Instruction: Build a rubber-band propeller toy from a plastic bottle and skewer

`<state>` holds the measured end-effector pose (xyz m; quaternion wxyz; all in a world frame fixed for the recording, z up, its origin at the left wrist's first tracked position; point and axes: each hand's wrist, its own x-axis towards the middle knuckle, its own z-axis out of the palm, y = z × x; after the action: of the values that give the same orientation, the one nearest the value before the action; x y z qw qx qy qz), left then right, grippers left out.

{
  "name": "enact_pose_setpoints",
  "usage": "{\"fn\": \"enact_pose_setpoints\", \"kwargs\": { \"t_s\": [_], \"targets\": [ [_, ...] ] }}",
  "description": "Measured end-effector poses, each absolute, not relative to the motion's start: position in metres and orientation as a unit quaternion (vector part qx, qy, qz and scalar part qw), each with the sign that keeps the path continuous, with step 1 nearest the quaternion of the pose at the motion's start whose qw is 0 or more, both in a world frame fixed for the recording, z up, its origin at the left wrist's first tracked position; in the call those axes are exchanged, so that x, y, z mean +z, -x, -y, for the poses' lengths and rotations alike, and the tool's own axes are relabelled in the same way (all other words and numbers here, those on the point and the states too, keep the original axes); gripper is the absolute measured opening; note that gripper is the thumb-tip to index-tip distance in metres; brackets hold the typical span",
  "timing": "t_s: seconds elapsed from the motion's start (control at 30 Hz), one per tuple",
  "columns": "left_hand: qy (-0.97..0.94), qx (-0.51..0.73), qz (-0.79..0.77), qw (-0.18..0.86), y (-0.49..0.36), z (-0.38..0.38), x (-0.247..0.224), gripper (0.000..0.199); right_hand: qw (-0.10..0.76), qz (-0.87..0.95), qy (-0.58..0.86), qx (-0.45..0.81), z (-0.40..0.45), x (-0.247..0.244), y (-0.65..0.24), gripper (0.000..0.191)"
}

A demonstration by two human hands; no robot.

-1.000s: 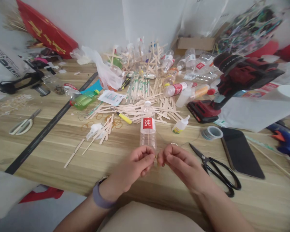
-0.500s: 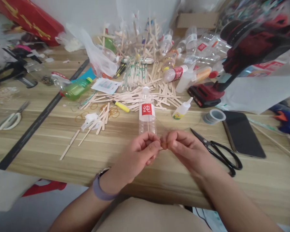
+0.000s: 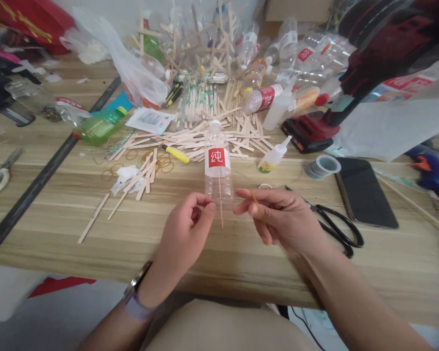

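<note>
A pale wood-grained table [image 3: 131, 258] bears a clear plastic bottle with a red-and-white label [image 3: 216, 163], just beyond both hands; the left hand [image 3: 186, 228], thumb and forefinger close together, is by its base, whether pinching it I cannot tell; the right hand [image 3: 283, 217] has its lower fingers parted; a slender wooden stick [image 3: 221, 214] juts past the base; a thin amber rubber band [image 3: 255, 201] is held across the right forefinger and thumb.

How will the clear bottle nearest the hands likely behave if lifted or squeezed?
The bottle is probably light, as no liquid shows inside. Its clear walls look thin, so squeezing may dent them.
</note>
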<state>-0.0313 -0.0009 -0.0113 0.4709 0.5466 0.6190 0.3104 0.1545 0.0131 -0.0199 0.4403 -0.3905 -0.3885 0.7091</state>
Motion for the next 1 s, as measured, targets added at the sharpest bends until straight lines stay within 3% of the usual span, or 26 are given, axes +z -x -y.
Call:
{"fn": "enact_pose_setpoints", "kwargs": {
  "t_s": [0.07, 0.13, 0.23, 0.43, 0.6, 0.73, 1.0],
  "targets": [
    [-0.639, 0.213, -0.659, 0.335, 0.034, 0.004, -0.015, 0.023, 0.418, 0.397, 0.455, 0.678, -0.018, -0.018, -0.157, 0.026],
    [-0.686, 0.114, -0.66, 0.285, 0.032, 0.006, -0.018, 0.027, 0.376, 0.41, 0.5, 0.664, -0.021, -0.017, -0.159, 0.031],
    [-0.7, 0.052, -0.654, 0.281, 0.022, 0.008, -0.022, 0.03, 0.298, 0.452, 0.54, 0.645, -0.023, -0.02, -0.162, 0.032],
    [-0.699, 0.063, -0.659, 0.272, 0.009, 0.004, -0.028, 0.021, 0.189, 0.524, 0.564, 0.61, -0.024, -0.025, -0.163, 0.023],
    [-0.629, 0.175, -0.668, 0.357, 0.011, 0.004, -0.028, 0.019, 0.193, 0.479, 0.544, 0.662, -0.025, -0.026, -0.157, 0.027],
    [-0.57, 0.263, -0.635, 0.45, 0.01, 0.007, -0.025, 0.021, 0.247, 0.381, 0.489, 0.745, -0.02, -0.03, -0.147, 0.035],
    [-0.503, 0.304, -0.591, 0.552, 0.002, 0.013, -0.028, 0.027, 0.337, 0.238, 0.454, 0.79, -0.013, -0.041, -0.137, 0.04]
  ]
}}
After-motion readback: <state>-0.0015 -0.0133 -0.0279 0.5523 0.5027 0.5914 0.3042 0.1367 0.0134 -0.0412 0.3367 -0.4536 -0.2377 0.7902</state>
